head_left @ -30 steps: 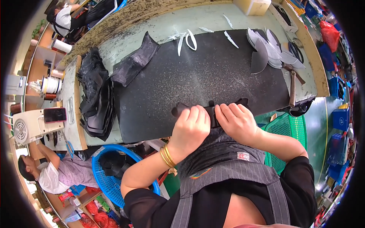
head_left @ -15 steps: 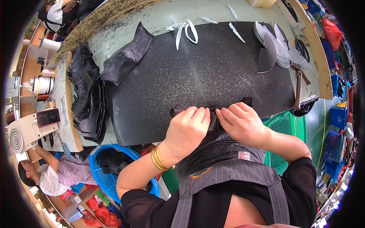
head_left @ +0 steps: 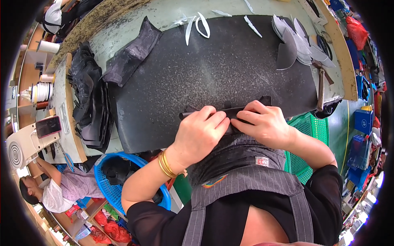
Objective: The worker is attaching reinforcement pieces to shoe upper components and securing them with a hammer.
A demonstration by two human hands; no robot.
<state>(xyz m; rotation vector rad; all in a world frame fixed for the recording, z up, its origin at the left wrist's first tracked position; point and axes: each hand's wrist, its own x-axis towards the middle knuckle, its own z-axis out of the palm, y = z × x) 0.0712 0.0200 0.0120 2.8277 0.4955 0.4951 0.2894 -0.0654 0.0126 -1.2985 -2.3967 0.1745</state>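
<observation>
At the near edge of the dark work mat (head_left: 184, 67), both hands grip one black leather-like piece (head_left: 234, 110). My left hand (head_left: 200, 133) pinches its near edge, fingertips pressed together. Close beside it, my right hand (head_left: 263, 126) is bent over the same edge, thumb and fingers closed on it. The piece's ends stick out past both hands, and much of it is hidden under them. A separate dark dusty piece (head_left: 133, 53) lies on the mat's upper left. Left of the mat a thick stack of black pieces (head_left: 91, 102) is piled.
Grey curved pieces (head_left: 287, 49) and a hammer (head_left: 321, 88) lie at the right. Thin white strips (head_left: 202, 25) lie along the far edge. A blue basket (head_left: 107, 186) stands below left, a green basket (head_left: 312, 131) at right. Another person (head_left: 74, 184) works at far left.
My fingers have shifted along the black piece's edge, the right ones lifting and re-gripping. The view has tilted slightly, so the table sits a little higher in the picture.
</observation>
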